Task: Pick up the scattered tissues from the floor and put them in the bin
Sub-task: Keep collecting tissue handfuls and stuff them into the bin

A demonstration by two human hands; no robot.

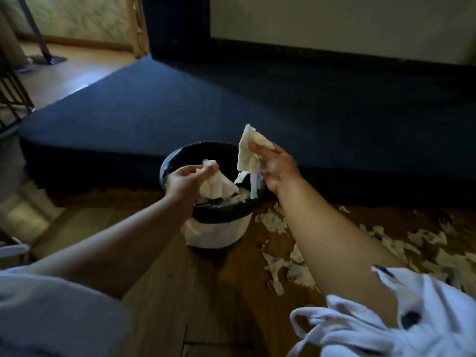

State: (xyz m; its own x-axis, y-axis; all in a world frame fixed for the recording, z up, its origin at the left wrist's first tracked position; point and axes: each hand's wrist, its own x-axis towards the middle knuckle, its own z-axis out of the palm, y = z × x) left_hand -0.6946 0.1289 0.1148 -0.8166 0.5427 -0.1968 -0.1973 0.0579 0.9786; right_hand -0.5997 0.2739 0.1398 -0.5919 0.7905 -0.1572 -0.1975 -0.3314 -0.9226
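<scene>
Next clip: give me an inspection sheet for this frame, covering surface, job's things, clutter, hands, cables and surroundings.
Surface: brown wooden floor, dim light.
Job's things: white round bin with black liner, tissue already inside; torn white tissue scraps strewn on floor right of it.
Clutter: crumpled white cloth at lower right.
Hands: left hand grips a crumpled white tissue over the bin; right hand pinches a flat white tissue above its right edge.
Cables: nothing seen.
Surroundings: dark blue carpeted platform behind the bin.

Crumpled tissues (219,188) abv blk-lined bin (226,234), more on floor (159,292)
</scene>
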